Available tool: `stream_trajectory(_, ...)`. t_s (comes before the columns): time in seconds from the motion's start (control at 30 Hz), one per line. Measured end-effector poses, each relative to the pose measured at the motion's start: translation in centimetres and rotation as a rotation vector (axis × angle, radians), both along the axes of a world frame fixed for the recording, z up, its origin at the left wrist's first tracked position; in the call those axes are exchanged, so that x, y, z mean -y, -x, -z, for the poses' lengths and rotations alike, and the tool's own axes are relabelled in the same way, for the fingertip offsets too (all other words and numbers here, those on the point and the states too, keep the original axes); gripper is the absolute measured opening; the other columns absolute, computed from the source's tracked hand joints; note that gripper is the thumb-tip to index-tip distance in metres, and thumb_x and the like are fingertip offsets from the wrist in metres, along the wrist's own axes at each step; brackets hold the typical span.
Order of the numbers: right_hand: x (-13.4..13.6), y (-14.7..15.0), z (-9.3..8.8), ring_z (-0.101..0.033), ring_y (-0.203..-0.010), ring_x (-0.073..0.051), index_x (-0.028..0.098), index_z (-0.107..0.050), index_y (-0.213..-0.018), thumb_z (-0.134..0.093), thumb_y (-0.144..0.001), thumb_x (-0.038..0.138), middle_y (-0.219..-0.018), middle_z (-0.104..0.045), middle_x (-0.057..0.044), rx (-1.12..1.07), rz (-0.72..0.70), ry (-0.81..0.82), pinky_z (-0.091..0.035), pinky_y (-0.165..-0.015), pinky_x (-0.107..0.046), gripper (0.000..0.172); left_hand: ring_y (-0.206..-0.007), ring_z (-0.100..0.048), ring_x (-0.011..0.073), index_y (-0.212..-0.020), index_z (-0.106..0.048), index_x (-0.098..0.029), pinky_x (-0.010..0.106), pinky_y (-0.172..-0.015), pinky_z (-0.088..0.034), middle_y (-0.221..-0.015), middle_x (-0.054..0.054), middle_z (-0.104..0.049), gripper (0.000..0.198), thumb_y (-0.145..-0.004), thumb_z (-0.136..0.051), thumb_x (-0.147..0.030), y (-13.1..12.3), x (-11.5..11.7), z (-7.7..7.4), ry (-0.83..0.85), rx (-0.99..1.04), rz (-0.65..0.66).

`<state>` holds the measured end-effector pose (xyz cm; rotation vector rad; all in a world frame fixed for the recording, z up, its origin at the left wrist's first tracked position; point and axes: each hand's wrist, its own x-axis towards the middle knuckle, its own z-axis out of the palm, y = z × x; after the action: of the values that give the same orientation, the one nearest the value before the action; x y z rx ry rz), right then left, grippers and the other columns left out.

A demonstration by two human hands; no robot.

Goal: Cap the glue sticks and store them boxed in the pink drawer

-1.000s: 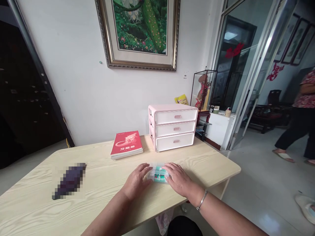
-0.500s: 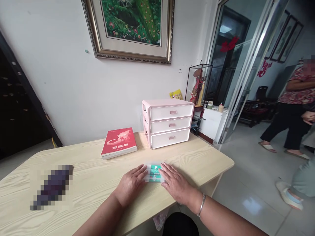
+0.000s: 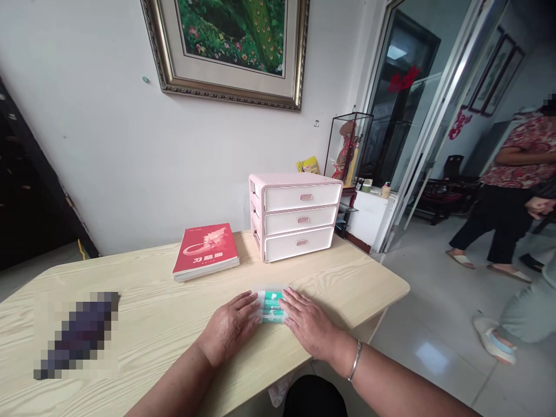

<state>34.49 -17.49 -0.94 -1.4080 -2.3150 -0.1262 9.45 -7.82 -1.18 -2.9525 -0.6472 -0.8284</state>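
Note:
A small green and white plastic packet [image 3: 273,307] lies flat near the front edge of the wooden table. My left hand [image 3: 232,324] rests with outstretched fingers on the packet's left end. From the other side, my right hand [image 3: 310,324] lays its extended fingers over the right end. Both hands are open, palms down, and hide the packet's ends. Behind the hands stands a pink drawer unit [image 3: 256,182] with three white drawers, all closed. A thick red book [image 3: 206,249] lies to the left of the unit.
A blurred-out dark object [image 3: 80,336] lies on the left of the table [image 3: 152,324]. A glass display case [image 3: 350,150] stands behind the drawer unit. A person in a patterned top [image 3: 516,156] and another person's leg [image 3: 527,307] are at the right.
The view has shifted slightly, so the book and the blurred object appear a little farther left. Both hands stay on the packet, and the packet lies as before.

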Motion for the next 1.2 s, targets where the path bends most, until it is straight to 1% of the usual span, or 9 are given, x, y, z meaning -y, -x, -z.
stream_trajectory(0.2,-0.3,0.2,0.6,-0.029,-0.144,-0.025,0.014,-0.045,-0.143,-0.045,-0.099,0.031,-0.151,-0.041,-0.013,0.021,0.045,-0.022,-0.029,-0.119,-0.043,0.047,-0.131,-0.051,0.0240,-0.124,-0.062,-0.029,0.038,-0.108,-0.047,-0.131,0.003,-0.064,0.033,-0.092,-0.056,-0.037,0.2,-1.1,0.7,0.000,0.036,0.013)
stream_trajectory(0.37,-0.1,0.2,0.4,-0.027,-0.144,-0.023,0.012,-0.046,-0.141,-0.042,-0.100,0.038,-0.150,-0.043,-0.013,0.046,0.043,-0.065,-0.024,-0.121,-0.038,0.049,-0.128,-0.054,0.0236,-0.128,-0.059,-0.038,0.031,-0.101,-0.054,-0.135,-0.002,-0.061,0.041,-0.087,-0.063,-0.040,0.3,-2.9,2.7,-0.009,0.073,0.049)
stream_trajectory(0.53,0.1,0.4,-0.1,-0.028,-0.144,-0.023,0.008,-0.045,-0.138,-0.038,-0.101,0.035,-0.148,-0.045,-0.016,0.083,0.039,-0.085,-0.023,-0.121,-0.037,0.047,-0.119,-0.061,0.0254,-0.128,-0.058,-0.043,0.033,-0.093,-0.059,-0.132,-0.004,-0.063,0.045,-0.084,-0.065,-0.039,0.1,-4.5,5.1,-0.066,0.169,0.055)
stream_trajectory(0.67,0.0,0.5,-0.1,-0.030,-0.143,-0.022,0.010,-0.044,-0.139,-0.040,-0.100,0.033,-0.147,-0.045,-0.015,0.081,0.050,-0.079,-0.024,-0.120,-0.037,0.046,-0.122,-0.059,0.0269,-0.133,-0.052,-0.045,0.039,-0.096,-0.058,-0.135,-0.005,-0.060,0.048,-0.086,-0.060,-0.035,-0.1,-4.5,5.8,-0.031,0.162,0.034)
stream_trajectory(0.77,-0.1,0.5,0.1,-0.030,-0.143,-0.022,0.012,-0.044,-0.140,-0.042,-0.099,0.032,-0.148,-0.045,-0.013,0.068,0.055,-0.072,-0.027,-0.119,-0.038,0.046,-0.124,-0.058,0.0262,-0.129,-0.055,-0.043,0.039,-0.099,-0.056,-0.134,-0.003,-0.061,0.045,-0.085,-0.062,-0.033,-0.2,-3.5,4.6,0.013,0.168,0.018)
stream_trajectory(0.97,0.1,0.4,0.3,-0.034,-0.141,-0.022,0.014,-0.051,-0.137,-0.049,-0.096,0.029,-0.147,-0.047,-0.012,-0.088,0.045,-0.059,-0.029,-0.119,-0.038,0.044,-0.125,-0.055,0.0286,-0.094,-0.064,-0.026,0.039,-0.101,-0.050,-0.114,0.008,-0.068,0.019,-0.075,-0.064,-0.025,-1.8,-1.3,-1.0,0.133,0.046,-0.026)
stream_trajectory(1.03,0.0,0.2,0.5,-0.039,-0.138,-0.022,0.018,-0.055,-0.134,-0.052,-0.093,0.028,-0.142,-0.053,-0.010,-0.203,0.022,-0.069,-0.032,-0.117,-0.040,0.042,-0.125,-0.054,0.0300,-0.097,-0.062,-0.024,0.040,-0.100,-0.050,-0.131,0.011,-0.059,0.030,-0.068,-0.067,-0.024,-2.6,-1.5,-2.0,0.192,0.002,-0.050)
stream_trajectory(1.1,-0.6,-0.4,1.0,-0.048,-0.131,-0.023,0.021,-0.061,-0.127,-0.052,-0.093,0.030,-0.133,-0.061,-0.010,-0.393,0.036,-0.091,-0.037,-0.113,-0.043,0.037,-0.128,-0.052,0.0328,-0.112,-0.059,-0.022,0.042,-0.101,-0.048,-0.145,0.015,-0.046,0.053,-0.060,-0.072,-0.027,-3.2,-2.0,-2.3,0.242,-0.049,-0.073)
stream_trajectory(1.2,-2.9,-1.7,1.7,-0.063,-0.110,-0.025,0.019,-0.066,-0.115,-0.048,-0.094,0.040,-0.116,-0.069,-0.012,-0.863,0.188,-0.041,-0.049,-0.100,-0.043,0.035,-0.130,-0.048,0.0359,-0.132,-0.052,-0.022,0.046,-0.106,-0.042,-0.145,0.016,-0.048,0.084,-0.052,-0.077,-0.030,-3.9,-2.8,-2.2,0.286,-0.137,-0.078)
